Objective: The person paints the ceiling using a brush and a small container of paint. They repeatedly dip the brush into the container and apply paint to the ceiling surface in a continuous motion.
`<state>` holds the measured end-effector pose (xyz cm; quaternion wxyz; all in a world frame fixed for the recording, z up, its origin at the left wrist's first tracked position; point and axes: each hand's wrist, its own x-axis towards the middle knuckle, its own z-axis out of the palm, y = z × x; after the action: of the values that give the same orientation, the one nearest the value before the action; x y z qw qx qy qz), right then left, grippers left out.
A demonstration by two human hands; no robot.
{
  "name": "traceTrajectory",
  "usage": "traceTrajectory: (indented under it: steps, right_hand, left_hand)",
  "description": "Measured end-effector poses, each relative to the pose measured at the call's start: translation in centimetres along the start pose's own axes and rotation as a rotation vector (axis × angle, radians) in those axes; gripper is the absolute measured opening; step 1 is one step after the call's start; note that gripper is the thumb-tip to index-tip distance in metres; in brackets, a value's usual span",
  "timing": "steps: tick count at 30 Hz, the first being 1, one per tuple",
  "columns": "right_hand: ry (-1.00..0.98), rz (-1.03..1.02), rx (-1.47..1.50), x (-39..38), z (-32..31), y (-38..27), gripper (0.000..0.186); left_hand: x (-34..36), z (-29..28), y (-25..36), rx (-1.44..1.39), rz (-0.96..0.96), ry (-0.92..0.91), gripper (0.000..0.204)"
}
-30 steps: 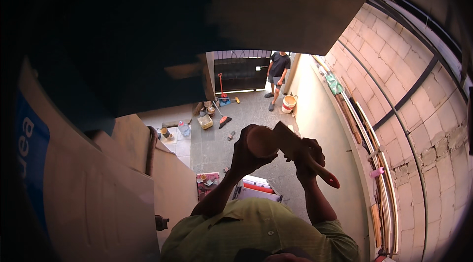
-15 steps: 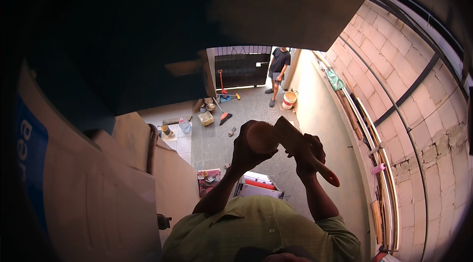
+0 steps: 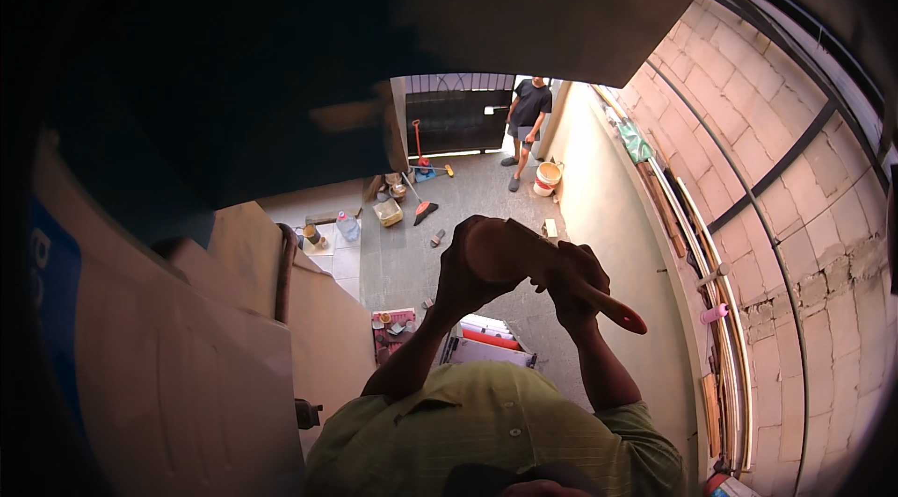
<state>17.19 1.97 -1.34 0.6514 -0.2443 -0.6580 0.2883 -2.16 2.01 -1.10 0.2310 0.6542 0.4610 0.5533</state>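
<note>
My right hand [image 3: 572, 286] gripped the brush [image 3: 533, 250], its long axis slanting forward-left from that hand to the edge of the cup [image 3: 488, 252] clasped in my left hand [image 3: 456, 276].

Broom [image 3: 424, 210], possibly slipper [image 3: 438, 238], on floor [image 3: 477, 190]

forearms [image 3: 414, 355] raised, left hand [image 3: 456, 277] cupped, right hand [image 3: 572, 296] clenched, near each other

The cup [image 3: 492, 252] is left of the brush [image 3: 610, 306], with a bucket [image 3: 547, 181] beyond, right of a broom [image 3: 426, 210].
</note>
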Motion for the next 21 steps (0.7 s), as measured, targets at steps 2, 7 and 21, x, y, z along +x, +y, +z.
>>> traceTrajectory:
  steps: [2, 7, 21]
  right_hand:
    - [-0.012, 0.05, 0.011, 0.3, 0.1, -0.3, 0.043]
    - [0.166, 0.171, 0.098, 1.1, 0.9, 0.4, 0.046]
    - [0.066, 0.174, 0.466, 13.8, 4.9, -0.7, 0.049]
  left_hand:
    - [0.1, 0.1, 0.0, -0.031, -0.033, 0.002, 0.091]
    - [0.5, -0.2, 0.1, -0.038, -0.023, 0.026, 0.091]
    - [5.3, -1.4, -0.7, -0.165, -0.027, 0.117, 0.087]
